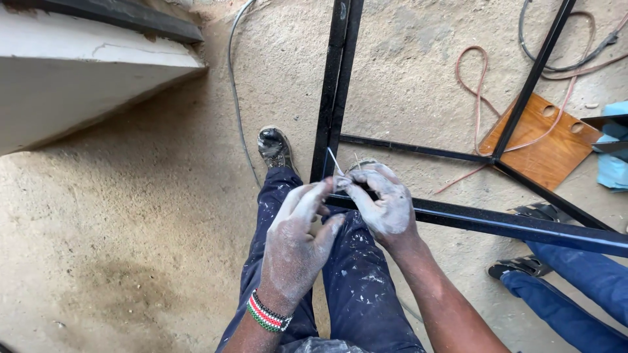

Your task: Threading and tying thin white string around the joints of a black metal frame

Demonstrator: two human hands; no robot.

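Note:
Both my hands are dusted white and meet in front of me at a black metal frame [497, 225]. My left hand [294, 245], with a striped bead bracelet at the wrist, pinches one end of a thin white strip [335, 162]. My right hand [386, 202] pinches the same strip from the other side, right where the frame's upright bar [337, 78] meets the horizontal bar. The strip sticks up between my fingertips. My paint-spattered dark blue trousers and one shoe [275, 147] show below.
A white slab [85, 72] juts in at the upper left. A grey cable [234, 85] and pink cords [477, 85] lie on the sandy floor. A wooden board [549, 153] with holes lies at right. Another person's blue-trousered legs and sandals [523, 267] stand at lower right.

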